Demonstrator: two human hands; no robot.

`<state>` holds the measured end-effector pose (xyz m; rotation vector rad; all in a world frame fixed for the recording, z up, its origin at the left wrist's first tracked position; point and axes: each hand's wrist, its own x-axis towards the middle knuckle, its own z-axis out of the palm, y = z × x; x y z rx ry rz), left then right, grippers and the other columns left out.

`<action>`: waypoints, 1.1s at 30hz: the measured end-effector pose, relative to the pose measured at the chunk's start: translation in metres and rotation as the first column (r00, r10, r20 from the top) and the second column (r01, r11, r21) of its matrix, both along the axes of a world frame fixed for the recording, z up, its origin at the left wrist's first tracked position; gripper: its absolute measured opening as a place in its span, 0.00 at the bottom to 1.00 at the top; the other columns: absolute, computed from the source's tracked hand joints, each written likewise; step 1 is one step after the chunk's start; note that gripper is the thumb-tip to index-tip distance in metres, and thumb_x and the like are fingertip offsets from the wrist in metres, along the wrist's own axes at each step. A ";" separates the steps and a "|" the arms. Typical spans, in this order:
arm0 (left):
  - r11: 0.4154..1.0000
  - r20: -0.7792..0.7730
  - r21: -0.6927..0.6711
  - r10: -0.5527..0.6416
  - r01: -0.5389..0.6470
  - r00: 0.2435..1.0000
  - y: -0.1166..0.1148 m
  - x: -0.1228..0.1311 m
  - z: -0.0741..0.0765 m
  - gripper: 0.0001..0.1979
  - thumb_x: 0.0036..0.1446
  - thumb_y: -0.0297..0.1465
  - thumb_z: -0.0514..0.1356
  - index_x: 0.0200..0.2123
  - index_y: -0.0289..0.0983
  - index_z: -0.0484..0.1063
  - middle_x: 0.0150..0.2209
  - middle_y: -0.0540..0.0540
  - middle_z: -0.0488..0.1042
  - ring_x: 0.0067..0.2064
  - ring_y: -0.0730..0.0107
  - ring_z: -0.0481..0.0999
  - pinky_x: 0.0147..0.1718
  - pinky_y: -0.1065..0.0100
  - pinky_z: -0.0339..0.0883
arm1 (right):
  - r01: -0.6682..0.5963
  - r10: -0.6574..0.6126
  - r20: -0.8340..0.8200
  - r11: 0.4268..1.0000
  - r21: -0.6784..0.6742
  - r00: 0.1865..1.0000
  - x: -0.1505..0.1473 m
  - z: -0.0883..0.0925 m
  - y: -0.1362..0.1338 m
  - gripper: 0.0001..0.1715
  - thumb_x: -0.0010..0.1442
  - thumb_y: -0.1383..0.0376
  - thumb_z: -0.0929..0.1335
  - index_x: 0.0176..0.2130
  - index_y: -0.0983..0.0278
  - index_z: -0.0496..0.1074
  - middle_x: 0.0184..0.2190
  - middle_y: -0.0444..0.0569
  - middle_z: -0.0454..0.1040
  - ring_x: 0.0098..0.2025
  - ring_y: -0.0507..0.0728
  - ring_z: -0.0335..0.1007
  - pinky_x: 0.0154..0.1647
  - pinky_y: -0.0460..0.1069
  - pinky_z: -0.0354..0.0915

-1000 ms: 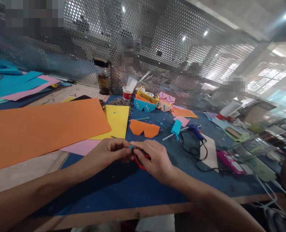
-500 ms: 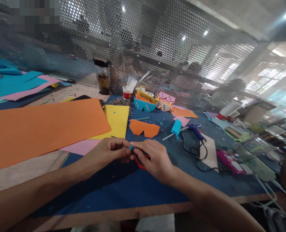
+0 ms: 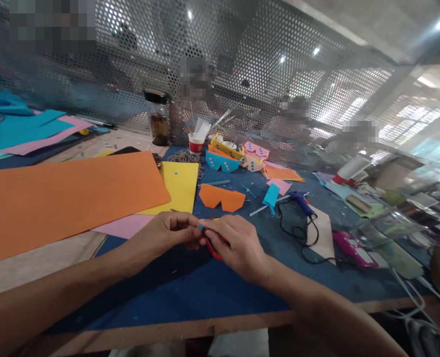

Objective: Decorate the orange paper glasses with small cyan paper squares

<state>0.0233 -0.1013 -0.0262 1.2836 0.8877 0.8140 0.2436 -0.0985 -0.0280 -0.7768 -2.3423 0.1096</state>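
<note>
My left hand [image 3: 177, 230] and my right hand [image 3: 238, 240] meet above the blue table mat, their fingertips touching. A tiny blue piece of paper [image 3: 201, 227] shows between the fingertips, pinched there. Red-handled scissors [image 3: 215, 252] hang in my right hand, partly hidden beneath its fingers. Just beyond the hands lies an orange paper cut-out shaped like glasses [image 3: 222, 198]. A folded blue paper strip [image 3: 271, 195] rests to the right of it.
A large orange sheet [image 3: 75, 198] overlaps a yellow sheet [image 3: 185, 183] at left. Decorated paper glasses [image 3: 222, 162], a paper cup [image 3: 196, 145] and a lidded jar [image 3: 158, 119] stand by the perforated metal screen [image 3: 235, 59]. A blue glue gun [image 3: 302, 203] with its cord lies right.
My right fingers have shifted slightly, and less of the small blue piece and the red handles shows. My left hand has barely moved.
</note>
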 end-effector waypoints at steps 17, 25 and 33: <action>0.997 -0.062 0.079 0.016 -0.011 0.998 -0.001 0.001 -0.002 0.10 0.58 0.39 0.67 0.36 0.38 0.82 0.32 0.47 0.83 0.33 0.69 0.79 0.35 0.70 0.72 | -0.013 -0.017 -0.158 0.983 -0.185 0.987 -0.003 0.000 -0.001 0.09 0.69 0.64 0.69 0.49 0.60 0.77 0.38 0.47 0.81 0.41 0.55 0.76 0.44 0.50 0.67; 0.997 -0.064 0.076 0.001 0.004 0.998 -0.001 0.001 -0.002 0.10 0.59 0.39 0.67 0.37 0.39 0.82 0.33 0.48 0.83 0.34 0.69 0.79 0.36 0.70 0.72 | -0.008 -0.015 -0.158 0.989 -0.144 0.987 -0.002 0.000 -0.001 0.08 0.70 0.64 0.69 0.46 0.60 0.78 0.37 0.46 0.80 0.40 0.55 0.76 0.43 0.50 0.66; 1.000 -0.025 0.019 -0.014 0.015 1.000 -0.003 0.002 0.002 0.08 0.56 0.36 0.69 0.35 0.39 0.81 0.33 0.48 0.83 0.35 0.68 0.80 0.37 0.70 0.72 | -0.004 -0.014 -0.186 0.995 -0.096 0.982 -0.002 -0.003 -0.001 0.07 0.70 0.65 0.69 0.45 0.60 0.78 0.36 0.46 0.80 0.39 0.54 0.75 0.42 0.50 0.66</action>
